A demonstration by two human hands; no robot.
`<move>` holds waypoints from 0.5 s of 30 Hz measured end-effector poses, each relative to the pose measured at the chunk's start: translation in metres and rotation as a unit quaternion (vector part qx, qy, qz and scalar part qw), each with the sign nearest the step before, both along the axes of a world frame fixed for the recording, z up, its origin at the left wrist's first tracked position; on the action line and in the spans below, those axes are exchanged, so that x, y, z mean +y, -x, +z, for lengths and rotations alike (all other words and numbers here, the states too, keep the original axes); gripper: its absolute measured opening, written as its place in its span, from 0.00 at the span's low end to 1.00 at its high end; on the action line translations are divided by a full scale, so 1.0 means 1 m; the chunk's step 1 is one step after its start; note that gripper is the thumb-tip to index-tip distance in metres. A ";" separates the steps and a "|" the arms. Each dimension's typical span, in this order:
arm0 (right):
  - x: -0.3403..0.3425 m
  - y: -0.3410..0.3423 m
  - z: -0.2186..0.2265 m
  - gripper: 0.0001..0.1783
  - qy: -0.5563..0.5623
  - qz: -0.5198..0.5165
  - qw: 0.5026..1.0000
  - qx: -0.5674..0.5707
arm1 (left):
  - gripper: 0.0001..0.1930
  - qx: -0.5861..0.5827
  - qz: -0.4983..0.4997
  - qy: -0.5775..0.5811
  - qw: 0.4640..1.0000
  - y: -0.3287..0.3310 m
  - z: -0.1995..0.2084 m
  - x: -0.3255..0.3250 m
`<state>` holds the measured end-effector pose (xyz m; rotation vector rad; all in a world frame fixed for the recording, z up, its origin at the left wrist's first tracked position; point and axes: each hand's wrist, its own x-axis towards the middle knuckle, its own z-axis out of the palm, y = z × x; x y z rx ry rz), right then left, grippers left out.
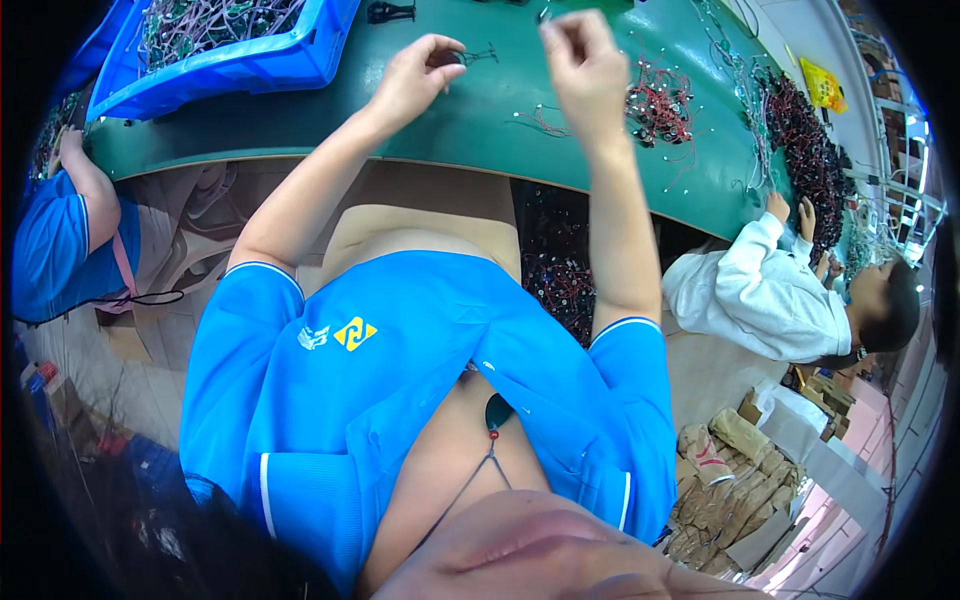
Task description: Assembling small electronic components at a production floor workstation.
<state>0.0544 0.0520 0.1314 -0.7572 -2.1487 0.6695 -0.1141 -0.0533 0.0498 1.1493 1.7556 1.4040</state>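
My left hand [418,76] is raised over the green table [430,125], thumb and fingers closed on a small dark part with thin black wires [482,54] that stick out to the right. To its right, my right hand [588,70] is held in a pinch. Something tiny and pale shows by its fingertips, too small to name. A tangled heap of red wires with small pale ends [660,102] lies on the table just right of that hand. A few loose red wires [543,122] lie below and left of it.
A blue bin [225,98] full of pale wires stands at the table's left. Black clips [390,12] lie beside it. A long dark-red wire pile [805,160] runs along the right. Co-workers sit left, in a blue sleeve [90,200], and right, in a white one [755,285].
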 end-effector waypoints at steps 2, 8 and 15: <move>-0.028 -0.006 -0.023 0.02 0.053 0.001 0.998 -0.016 | 0.10 -0.061 -0.064 0.000 0.996 -0.011 0.011 -0.014; -0.073 -0.030 -0.060 0.02 0.175 -0.046 0.975 0.127 | 0.11 -0.066 -0.152 -0.059 0.984 -0.037 0.004 -0.043; -0.119 -0.051 -0.062 0.03 0.218 -0.040 0.970 0.104 | 0.12 -0.197 -0.174 -0.045 0.964 -0.064 0.019 -0.062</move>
